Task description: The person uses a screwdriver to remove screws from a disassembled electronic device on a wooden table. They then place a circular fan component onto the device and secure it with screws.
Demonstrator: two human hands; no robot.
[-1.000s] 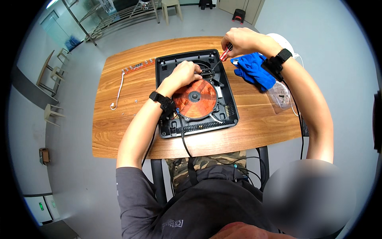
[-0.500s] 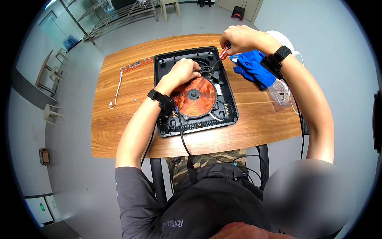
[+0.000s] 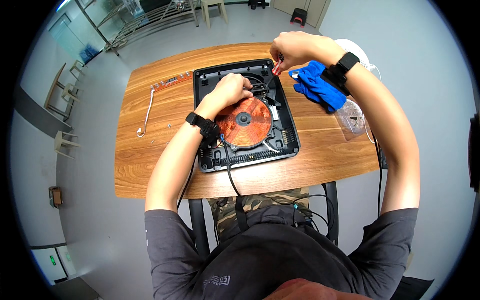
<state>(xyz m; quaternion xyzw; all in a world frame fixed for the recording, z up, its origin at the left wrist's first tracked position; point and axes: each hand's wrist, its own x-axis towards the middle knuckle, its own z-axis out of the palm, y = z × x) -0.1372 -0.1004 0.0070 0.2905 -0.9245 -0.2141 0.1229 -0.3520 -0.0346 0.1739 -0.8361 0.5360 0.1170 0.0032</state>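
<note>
An opened induction cooker base [image 3: 204, 159], a black shallow housing, lies on the wooden table with its round copper coil [image 3: 240, 131] exposed. My right hand [image 3: 295, 46] grips a screwdriver [image 3: 277, 67] with a red and white handle. Its shaft slants down and left into the housing, behind the coil's far right edge. My left hand [image 3: 232, 89] rests over the coil's far edge, fingers bent together beside the black wires there. What its fingertips hold, if anything, is hidden.
An orange circuit board strip [image 3: 172, 81] with a white cable lies left of the housing, with tiny loose screws nearer me. To the right are a blue cloth [image 3: 317, 89], a clear plastic bag [image 3: 352, 120] with small parts, and a round white object [image 3: 352, 48].
My right hand and the screwdriver have shifted slightly left, and the handle stands at a somewhat different tilt. My left hand stays where it was.
</note>
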